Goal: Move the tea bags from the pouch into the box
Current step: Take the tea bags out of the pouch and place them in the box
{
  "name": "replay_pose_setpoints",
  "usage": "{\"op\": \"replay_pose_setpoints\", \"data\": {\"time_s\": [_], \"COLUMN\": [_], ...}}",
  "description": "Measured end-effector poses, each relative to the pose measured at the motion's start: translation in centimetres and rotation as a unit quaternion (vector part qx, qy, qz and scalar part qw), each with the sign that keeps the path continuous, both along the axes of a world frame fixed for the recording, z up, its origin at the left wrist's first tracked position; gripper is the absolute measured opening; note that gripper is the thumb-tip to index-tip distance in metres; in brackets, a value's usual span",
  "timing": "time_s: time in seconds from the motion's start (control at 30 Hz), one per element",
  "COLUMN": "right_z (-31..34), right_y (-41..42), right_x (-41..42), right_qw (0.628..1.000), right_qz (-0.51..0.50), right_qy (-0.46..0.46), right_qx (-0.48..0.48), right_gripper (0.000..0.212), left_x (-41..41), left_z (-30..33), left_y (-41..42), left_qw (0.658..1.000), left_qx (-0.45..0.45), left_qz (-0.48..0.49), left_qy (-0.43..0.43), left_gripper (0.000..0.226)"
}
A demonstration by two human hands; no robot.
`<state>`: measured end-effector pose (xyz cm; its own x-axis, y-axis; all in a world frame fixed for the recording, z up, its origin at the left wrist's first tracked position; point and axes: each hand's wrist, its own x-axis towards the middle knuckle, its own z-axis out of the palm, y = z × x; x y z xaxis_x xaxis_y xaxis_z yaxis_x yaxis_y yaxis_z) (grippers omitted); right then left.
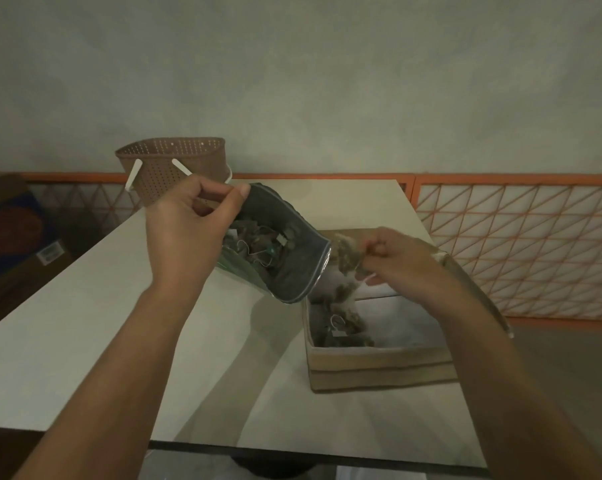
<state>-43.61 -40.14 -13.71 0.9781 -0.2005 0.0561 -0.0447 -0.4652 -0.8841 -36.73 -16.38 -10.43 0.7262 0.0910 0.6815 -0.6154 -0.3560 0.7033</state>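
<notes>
Your left hand (185, 230) pinches the rim of the open pouch (285, 251) at frame center, tilted toward the cardboard box (379, 365) lower right on the surface (67, 323). Your right hand (396, 261) pinches blurred tea bags (344, 258) above the box; more lie inside both. Brown basket (175, 168) upper left.

I can read no text anywhere; the white label (51, 252) on the carton (12, 233) at my left is too blurred.

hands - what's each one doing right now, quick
Left hand: pinches the pouch rim, holding it up.
Right hand: pinches tea bags over the box.
</notes>
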Motion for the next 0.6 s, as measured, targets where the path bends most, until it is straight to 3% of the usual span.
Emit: {"op": "replay_pose_setpoints", "data": {"time_s": [0.2, 0.37, 0.5, 0.6], "right_z": [-2.3, -2.7, -3.0, -2.3], "right_y": [0.3, 0.5, 0.7, 0.9], "right_x": [0.8, 1.3, 1.2, 0.9], "right_qw": [0.972, 0.973, 0.939, 0.948], "right_qz": [0.098, 0.055, 0.142, 0.128], "right_qy": [0.082, 0.036, 0.130, 0.140], "right_qx": [-0.196, -0.223, -0.285, -0.257], "right_gripper": [0.008, 0.024, 0.025, 0.021], "left_x": [0.1, 0.2, 0.2, 0.1], "left_z": [0.0, -0.2, -0.2, -0.1], "left_y": [0.1, 0.2, 0.2, 0.2], "left_qw": [1.000, 1.000, 1.000, 1.000], "left_qx": [-0.007, -0.011, -0.011, -0.011], "left_qz": [0.001, 0.003, -0.005, -0.002], "left_qy": [0.005, 0.005, 0.003, 0.008], "left_gripper": [0.021, 0.020, 0.019, 0.020]}}
